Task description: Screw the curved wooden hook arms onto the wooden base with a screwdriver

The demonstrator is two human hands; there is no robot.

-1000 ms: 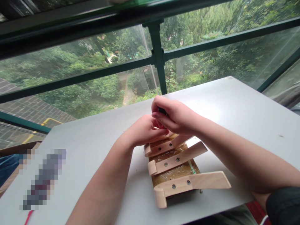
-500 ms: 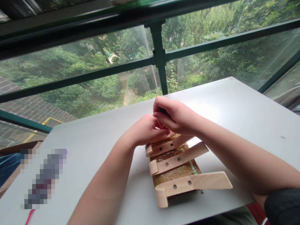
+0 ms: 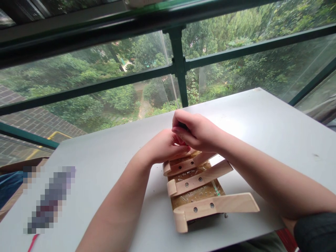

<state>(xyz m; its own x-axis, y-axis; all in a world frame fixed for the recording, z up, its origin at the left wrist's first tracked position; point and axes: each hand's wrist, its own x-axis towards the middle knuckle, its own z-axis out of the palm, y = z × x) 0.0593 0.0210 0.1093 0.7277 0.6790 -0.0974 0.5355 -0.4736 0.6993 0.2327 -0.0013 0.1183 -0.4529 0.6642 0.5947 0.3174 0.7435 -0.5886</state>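
My right hand (image 3: 196,131) is closed in a fist around a black handle (image 3: 183,125) that looks like a screwdriver's; its lower part is hidden. Just beneath, my left hand (image 3: 166,145) bends over the far end of the board, fingers pinched together; what they pinch is hidden. The brown board (image 3: 195,196), wrapped in shiny tape, lies on the table. Across it are fixed several pale curved wooden pieces, such as the nearest one (image 3: 231,203). Two cross-head screws (image 3: 211,205) show in each of the three nearer pieces. The farthest piece is mostly covered by my hands.
The white table (image 3: 105,175) stands against green-framed windows (image 3: 178,66). At its left lies a blurred-out object (image 3: 51,199) with a red cord (image 3: 33,241). A cardboard box (image 3: 26,162) with blue cloth is beyond the left edge.
My right hand has shifted very slightly, still closed round the black handle. My left hand holds its place, and the board has barely moved in view.
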